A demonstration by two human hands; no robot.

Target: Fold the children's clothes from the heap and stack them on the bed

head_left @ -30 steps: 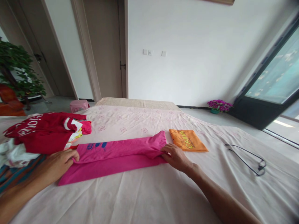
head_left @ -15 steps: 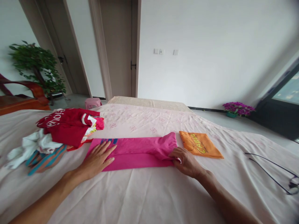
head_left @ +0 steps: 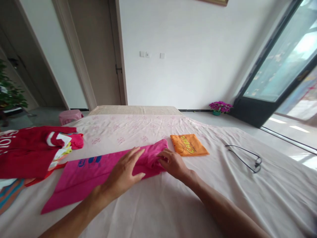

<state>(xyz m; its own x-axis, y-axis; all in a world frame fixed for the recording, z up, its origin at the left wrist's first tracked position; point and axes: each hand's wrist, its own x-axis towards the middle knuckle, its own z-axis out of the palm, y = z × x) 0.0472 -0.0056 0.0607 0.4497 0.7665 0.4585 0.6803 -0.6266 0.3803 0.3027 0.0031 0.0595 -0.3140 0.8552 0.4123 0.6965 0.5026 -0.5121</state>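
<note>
A pink T-shirt (head_left: 81,178) with blue print lies folded into a long strip across the bed-like covered surface. Over its middle is my left hand (head_left: 125,170), fingers stretched and thumb apart, holding nothing; whether it touches the cloth I cannot tell. At the shirt's right end, my right hand (head_left: 172,162) pinches the bunched fabric between thumb and fingers. Just beyond that hand lies a folded orange shirt (head_left: 190,145) with yellow lettering.
A heap of clothes topped by a red shirt (head_left: 27,152) lies at the left. Black-framed glasses (head_left: 256,163) rest on the pale flowered sheet (head_left: 158,125) at the right. Behind the surface stand a pink stool (head_left: 71,116) and a pot of purple flowers (head_left: 220,106).
My left hand has let go of the shirt's left end and moved right to its middle. My right hand stays at the right end, where the fabric is more bunched. The view has shifted.
</note>
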